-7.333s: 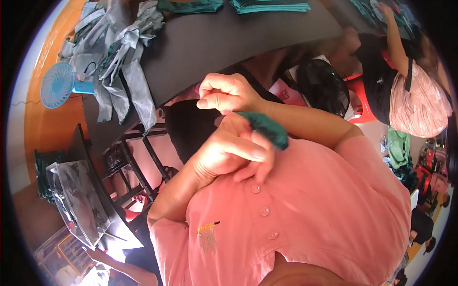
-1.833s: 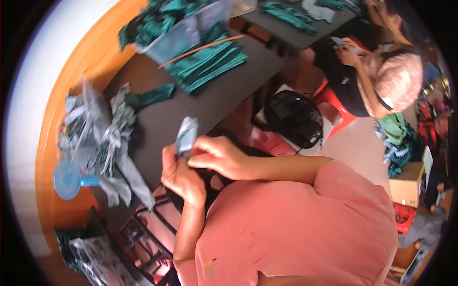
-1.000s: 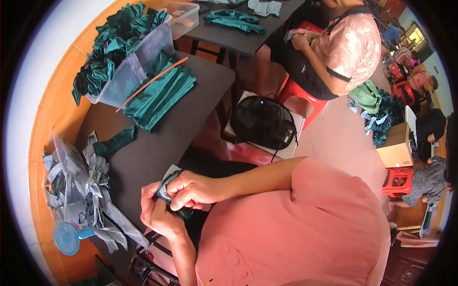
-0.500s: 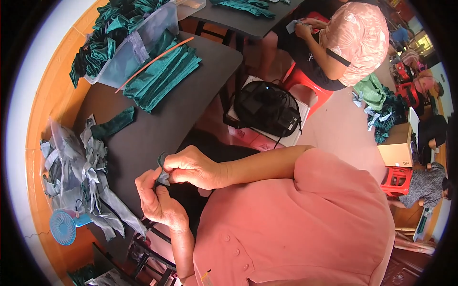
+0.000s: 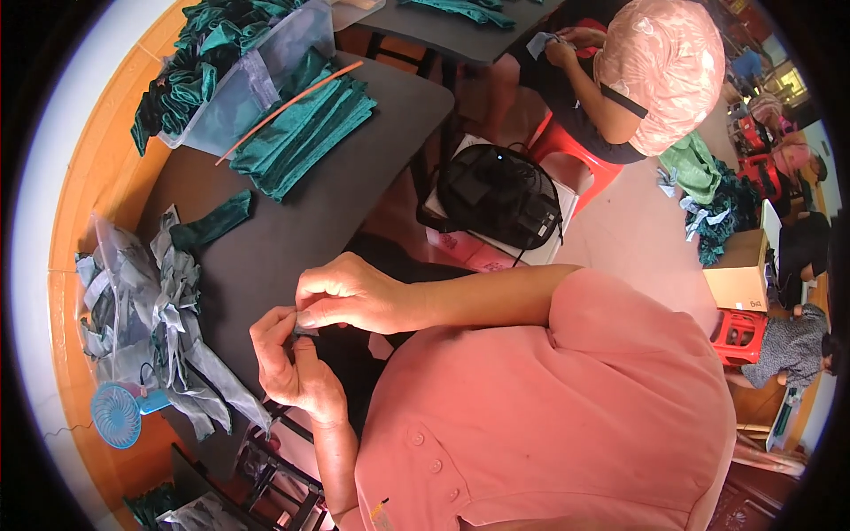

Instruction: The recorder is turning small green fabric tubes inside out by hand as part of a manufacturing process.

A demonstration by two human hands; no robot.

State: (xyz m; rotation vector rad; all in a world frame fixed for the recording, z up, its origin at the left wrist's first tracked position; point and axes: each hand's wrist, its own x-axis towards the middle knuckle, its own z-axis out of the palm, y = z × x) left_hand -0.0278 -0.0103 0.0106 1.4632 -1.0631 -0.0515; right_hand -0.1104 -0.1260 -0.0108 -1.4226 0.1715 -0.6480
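Close together beside the table edge, my two hands pinch a small piece of grey-green fabric [image 5: 306, 332]. Thumb and fingers of my left hand [image 5: 297, 367] close on it from the lower left. From the upper right, my right hand [image 5: 359, 296] has its thumb and curled fingers on the same piece. Most of the fabric is hidden by the fingers. On the dark table [image 5: 266, 252] a green velvet strip [image 5: 212, 221] lies near a heap of grey-backed strips [image 5: 181, 305]. A stack of folded green velvet strips [image 5: 305, 133] sits farther back with an orange stick [image 5: 288, 113] across it.
A clear plastic bin [image 5: 252, 88] overflows with green velvet pieces. At the table's left edge is a small blue fan [image 5: 117, 416]. A black bag [image 5: 496, 199] rests beyond the table, near a co-worker [image 5: 660, 75] on a red stool [image 5: 584, 168]. A cardboard box [image 5: 739, 274] stands at right.
My right hand has tipped and drawn its fingertips down toward my left fingers. The fabric, which stuck up above the fingertips before, is now mostly covered.
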